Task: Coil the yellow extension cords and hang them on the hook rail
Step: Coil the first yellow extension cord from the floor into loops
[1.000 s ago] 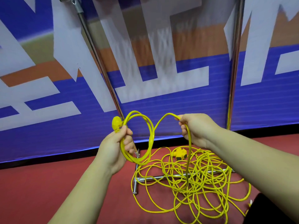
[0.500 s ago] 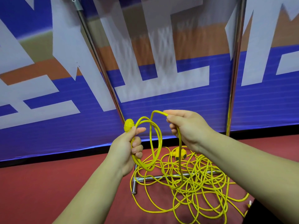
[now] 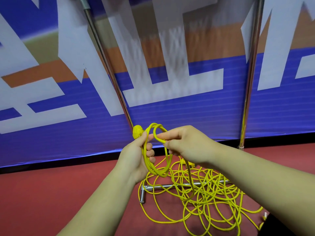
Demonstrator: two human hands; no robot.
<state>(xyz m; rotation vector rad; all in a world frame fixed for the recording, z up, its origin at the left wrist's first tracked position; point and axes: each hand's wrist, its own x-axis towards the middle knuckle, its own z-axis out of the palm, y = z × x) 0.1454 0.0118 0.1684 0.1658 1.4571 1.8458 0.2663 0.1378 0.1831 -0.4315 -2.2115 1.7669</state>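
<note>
Biggest risk I see sits right in the hands: the left hand [image 3: 134, 159] grips only a few small loops of the coil [image 3: 160, 172] w/ fingers curled round them, thumb up by the plug [image 3: 137, 132]. If the right hand [image 3: 187, 145], which pinches the cord [image 3: 161, 141] btw thumb and fingertips just beside those loops, lays the next turn in twisted, the loops will prob. figure-eight or spring out of the grip. Further out, the cord drops from the right hand into the pile [image 3: 204, 193] on the red floor [image 3: 51, 193]; that pile is a loose tangle w/ many crossings, so a hard pull could cinch a knot instead of feeding slack. Part of it lies across the metal base bar [image 3: 163, 185] of the stand, esp. near the corner joint, so a loop could catch there and drag it. I can't tell if the heap is one cord or several, so ends may come up crossed. No hooks in my view: the slanted pole [image 3: 107, 65] and the upright pole [image 3: 249, 82] run out the top of frame in front of the banner [image 3: 187, 108], so I can't judge the hang step. Pose: both hands raised close together at mid-frame, fingertips meeting or almost, can't tell which; left palm faces right, right knuckles up; the left forearm [image 3: 102, 198] reaches fwd from the lower edge, the right forearm [image 3: 255, 176] from the right edge.
</note>
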